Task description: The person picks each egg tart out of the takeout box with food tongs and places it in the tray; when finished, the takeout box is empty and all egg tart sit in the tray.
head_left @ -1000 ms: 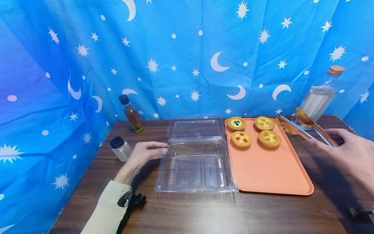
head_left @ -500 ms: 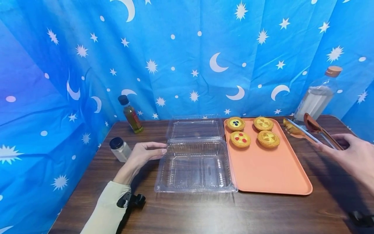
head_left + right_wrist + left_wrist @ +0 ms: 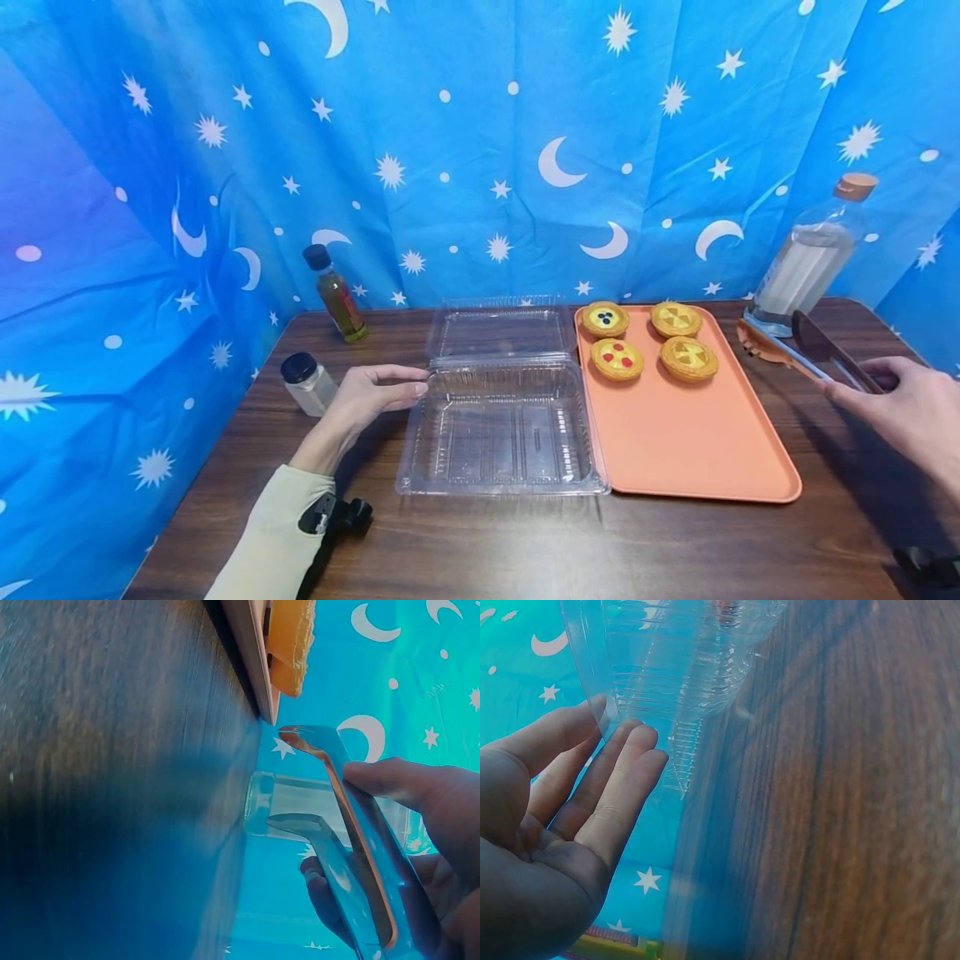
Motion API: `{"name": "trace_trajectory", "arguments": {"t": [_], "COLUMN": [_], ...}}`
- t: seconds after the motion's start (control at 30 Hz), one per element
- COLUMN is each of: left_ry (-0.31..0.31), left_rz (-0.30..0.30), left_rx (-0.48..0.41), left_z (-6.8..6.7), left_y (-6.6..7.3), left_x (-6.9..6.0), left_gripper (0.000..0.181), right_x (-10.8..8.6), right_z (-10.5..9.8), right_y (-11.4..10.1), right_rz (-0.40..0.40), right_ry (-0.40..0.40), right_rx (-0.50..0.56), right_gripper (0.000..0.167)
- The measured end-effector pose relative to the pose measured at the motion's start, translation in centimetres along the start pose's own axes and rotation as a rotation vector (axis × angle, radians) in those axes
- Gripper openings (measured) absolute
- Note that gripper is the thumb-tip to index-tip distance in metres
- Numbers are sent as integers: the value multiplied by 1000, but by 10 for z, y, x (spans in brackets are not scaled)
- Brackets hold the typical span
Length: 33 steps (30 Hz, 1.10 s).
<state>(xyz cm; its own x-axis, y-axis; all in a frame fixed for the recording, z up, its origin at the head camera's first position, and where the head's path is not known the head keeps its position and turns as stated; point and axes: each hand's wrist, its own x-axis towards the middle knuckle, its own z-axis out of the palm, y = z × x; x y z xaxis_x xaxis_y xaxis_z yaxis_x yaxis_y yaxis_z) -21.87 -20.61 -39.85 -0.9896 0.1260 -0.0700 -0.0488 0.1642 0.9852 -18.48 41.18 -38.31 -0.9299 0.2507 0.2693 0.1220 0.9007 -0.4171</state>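
My left hand (image 3: 367, 400) pinches the back left corner of a clear plastic hinged container (image 3: 504, 486), its lid (image 3: 501, 332) folded back. In the left wrist view, the thumb and fingers meet at its thin rim. Over the table right of the orange tray (image 3: 697, 442), my right hand (image 3: 903, 408) holds shiny tongs (image 3: 371, 817), their two arms spread with nothing between the tips. On the tray's far half lie a tart with dark berries (image 3: 606, 318), one with red pieces (image 3: 617, 359), and two with yellow wedges (image 3: 688, 359).
A clear bottle (image 3: 806, 267) with a brown cap stands behind the tongs, at the back right. An oil bottle (image 3: 342, 300) is at the back left. A black-lidded shaker (image 3: 309, 385) stands beside my left hand. Blue star-patterned cloth (image 3: 480, 167) hangs behind the table.
The tongs in my right hand have shifted right and slightly lower, from the tray's far right edge to over the table beside it. My left hand and the container stay put.
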Motion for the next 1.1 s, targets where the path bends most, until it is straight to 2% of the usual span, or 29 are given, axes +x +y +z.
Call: {"name": "trace_trajectory", "arguments": {"t": [0.23,0.37,0.67,0.97,1.1], "left_ry": [14,16,9,5,8], "left_rz": [-23,-23,-17,-19,-18], "left_rx": [26,28,41,36,32], "left_z": [1,0,0,0,1], "left_y": [1,1,0,0,-1], "left_x": [-1,-1,-1,0,1], "left_gripper": [30,30,30,32,31], "right_x": [3,4,5,5,5], "right_z": [-3,1,6,12,14], "right_y": [-1,4,6,4,3], "right_rz": [33,45,32,115,120], "right_ry": [-33,-53,-62,-181,-206], "right_rx": [-46,-74,-154,-150,-146], "right_gripper": [68,73,78,84,85]}}
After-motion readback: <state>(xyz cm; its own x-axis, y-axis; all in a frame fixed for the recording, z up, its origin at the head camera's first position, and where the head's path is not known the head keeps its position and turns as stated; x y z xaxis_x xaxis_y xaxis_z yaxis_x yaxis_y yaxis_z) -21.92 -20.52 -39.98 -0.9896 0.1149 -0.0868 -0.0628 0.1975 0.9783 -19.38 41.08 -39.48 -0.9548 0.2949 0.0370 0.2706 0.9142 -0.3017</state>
